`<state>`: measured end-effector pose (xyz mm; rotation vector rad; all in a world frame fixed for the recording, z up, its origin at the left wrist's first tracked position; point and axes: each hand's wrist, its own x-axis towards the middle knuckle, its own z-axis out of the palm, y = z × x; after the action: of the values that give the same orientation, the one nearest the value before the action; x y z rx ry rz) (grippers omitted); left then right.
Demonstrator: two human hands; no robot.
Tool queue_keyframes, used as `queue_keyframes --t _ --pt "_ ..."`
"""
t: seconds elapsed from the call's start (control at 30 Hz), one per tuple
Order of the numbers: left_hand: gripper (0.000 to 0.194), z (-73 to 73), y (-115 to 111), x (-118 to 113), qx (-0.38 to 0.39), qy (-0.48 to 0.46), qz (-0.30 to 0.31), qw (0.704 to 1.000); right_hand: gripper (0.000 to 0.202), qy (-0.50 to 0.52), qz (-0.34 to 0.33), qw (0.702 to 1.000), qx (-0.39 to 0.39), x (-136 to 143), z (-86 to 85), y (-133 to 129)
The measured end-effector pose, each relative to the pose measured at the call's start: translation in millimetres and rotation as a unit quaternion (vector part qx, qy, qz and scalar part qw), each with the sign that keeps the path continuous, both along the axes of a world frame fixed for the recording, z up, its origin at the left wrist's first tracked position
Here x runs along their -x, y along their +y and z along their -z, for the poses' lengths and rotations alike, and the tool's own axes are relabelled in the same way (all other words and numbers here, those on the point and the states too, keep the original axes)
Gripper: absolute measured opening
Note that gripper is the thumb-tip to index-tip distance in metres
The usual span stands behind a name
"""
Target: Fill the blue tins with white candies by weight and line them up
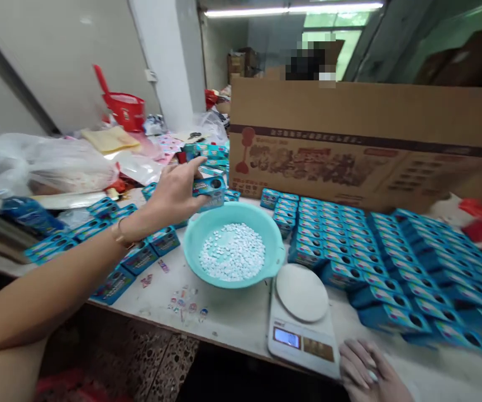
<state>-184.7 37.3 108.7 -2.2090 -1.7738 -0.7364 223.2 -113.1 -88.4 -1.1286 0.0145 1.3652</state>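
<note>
My left hand (177,190) is stretched out behind the turquoise bowl, thumb and fingers closed on a small blue printed box (212,192). In the bowl (190,251) lies a heap of small pale pellets (234,254). A white kitchen scale (301,296) with a lit display stands to the bowl's right, its round plate bare. My right hand (368,368) rests at the table's front edge beside the scale, fingers curled in. A small whitish spot shows at its fingertips; what it is I cannot make out.
Rows of blue boxes (333,234) fill the right side; more blue boxes (140,257) stand under and beside my left arm. A large carton (349,139) walls off the back. Plastic bags (43,162) and a red bucket (127,111) are at the left. Behind the carton is a person.
</note>
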Motion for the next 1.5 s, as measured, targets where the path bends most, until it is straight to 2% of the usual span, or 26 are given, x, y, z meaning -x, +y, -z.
queue_keyframes --t 0.03,0.1,0.2,0.27,0.37,0.43,0.5,0.6,0.7,0.73,0.8,0.87,0.93,0.97,1.0,1.03,1.1,1.13,1.2,1.23,1.3,1.4,1.5 --pt "0.073 2.3 -5.5 -21.7 0.007 -0.015 0.051 0.999 0.022 0.061 -0.012 0.998 -0.019 3.6 -3.7 -1.1" --pt "0.071 17.8 -16.7 -71.4 0.048 -0.030 0.141 0.988 0.023 0.172 -0.003 0.983 -0.060 10.7 -12.0 -3.5" --pt "0.070 58.3 -27.9 -147.3 0.128 -0.018 0.243 0.961 0.017 0.240 0.024 0.967 -0.084 12.1 -19.5 -9.2" --pt "0.070 87.6 -28.2 -188.3 0.168 0.003 0.281 0.945 0.016 0.248 0.046 0.964 -0.091 4.2 -18.5 -15.0" --pt "0.070 119.0 -21.7 -227.5 0.209 0.045 0.298 0.930 0.015 0.241 0.076 0.962 -0.106 -14.1 -11.2 -25.2" --pt "0.074 125.1 -19.1 -238.6 0.226 0.069 0.290 0.927 0.015 0.231 0.098 0.962 -0.104 -24.8 -6.0 -30.3" --pt "0.088 118.6 -21.0 -238.0 0.214 0.074 0.287 0.931 0.015 0.211 0.115 0.966 -0.093 -31.7 -1.9 -32.1" --pt "0.108 96.2 -33.3 -215.3 0.124 0.020 0.283 0.951 0.013 0.159 0.118 0.978 -0.064 -34.5 2.3 -28.3" --pt "0.096 82.8 -59.5 -172.0 0.010 -0.082 0.230 0.970 0.014 0.112 0.105 0.987 -0.044 -29.8 -1.0 -21.8" --pt "0.089 84.5 -70.9 -155.3 -0.017 -0.107 0.199 0.974 0.016 0.103 0.093 0.989 -0.048 -26.6 -5.4 -19.7" --pt "0.076 98.3 -93.9 -121.7 -0.052 -0.135 0.123 0.982 0.020 0.084 0.045 0.992 -0.077 -16.3 -19.9 -15.2" --pt "0.066 122.0 -112.4 -91.7 -0.066 -0.142 0.058 0.986 0.022 0.042 -0.041 0.991 -0.122 2.2 -40.2 -7.2" --pt "0.064 147.6 -123.6 -68.6 -0.076 -0.138 0.021 0.987 0.022 -0.042 -0.159 0.972 -0.166 31.4 -61.5 9.5" --pt "0.065 159.0 -126.4 -60.3 -0.079 -0.134 0.013 0.988 0.022 -0.093 -0.230 0.950 -0.189 50.2 -70.8 22.4" --pt "0.067 168.9 -127.5 -54.0 -0.083 -0.131 0.008 0.988 0.023 -0.154 -0.309 0.913 -0.220 71.3 -78.3 38.6" --pt "0.069 177.1 -127.1 -49.7 -0.085 -0.128 0.005 0.988 0.023 -0.232 -0.373 0.858 -0.267 94.1 -83.6 57.7" --pt "0.071 189.3 -123.3 -45.7 -0.087 -0.128 0.007 0.988 0.022 -0.422 -0.467 0.691 -0.355 141.2 -87.2 102.2" --pt "0.071 193.8 -120.6 -45.4 -0.086 -0.131 0.011 0.988 0.022 -0.509 -0.498 0.602 -0.361 163.6 -85.6 125.3" --pt "0.068 200.6 -115.6 -46.9 -0.080 -0.143 0.020 0.986 0.024 -0.642 -0.572 0.420 -0.290 201.2 -76.9 168.0" --pt "0.066 203.1 -114.0 -48.1 -0.077 -0.152 0.022 0.985 0.020 -0.655 -0.592 0.388 -0.263 215.2 -70.6 185.7" --pt "0.065 206.5 -113.2 -50.6 -0.076 -0.175 0.021 0.981 0.011 -0.680 -0.608 0.351 -0.213 232.8 -55.8 212.0" --pt "0.067 207.7 -117.1 -53.4 -0.074 -0.207 0.012 0.976 0.023 -0.709 -0.600 0.330 -0.171 236.4 -34.2 229.2" --pt "0.067 206.8 -122.1 -54.5 -0.075 -0.229 0.008 0.970 0.037 -0.721 -0.599 0.321 -0.136 225.3 -20.4 226.7"
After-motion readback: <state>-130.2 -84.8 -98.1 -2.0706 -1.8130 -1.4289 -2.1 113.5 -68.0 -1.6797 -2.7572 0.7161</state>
